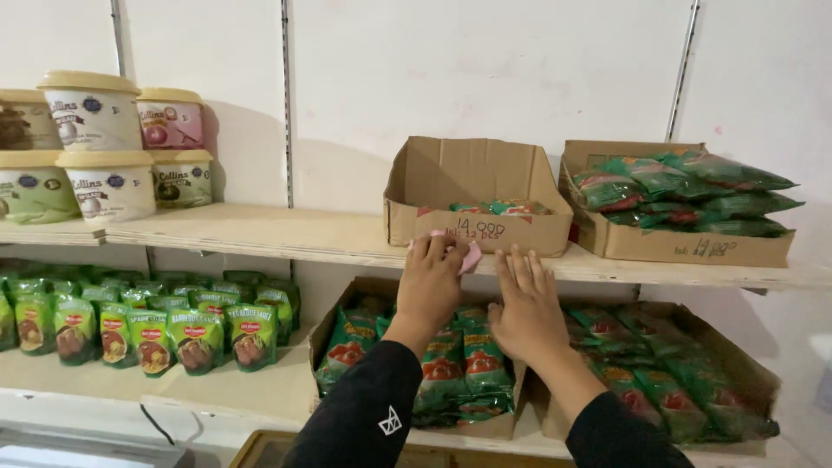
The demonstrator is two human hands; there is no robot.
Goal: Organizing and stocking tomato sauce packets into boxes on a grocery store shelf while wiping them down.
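Here the left hand [431, 276] pinches a pink pad [469, 256] against the front of the box [475, 201]; it looks soft and light, best gripped at its edges. Right hand [526, 299] lies open, flat below the box.

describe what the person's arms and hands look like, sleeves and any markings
Both hands are bare: the left hand and the right hand show no gloves, rings or watch. Both arms wear long black sleeves that end just short of the wrists. The left sleeve carries a small white geometric emblem; the right sleeve looks plain.
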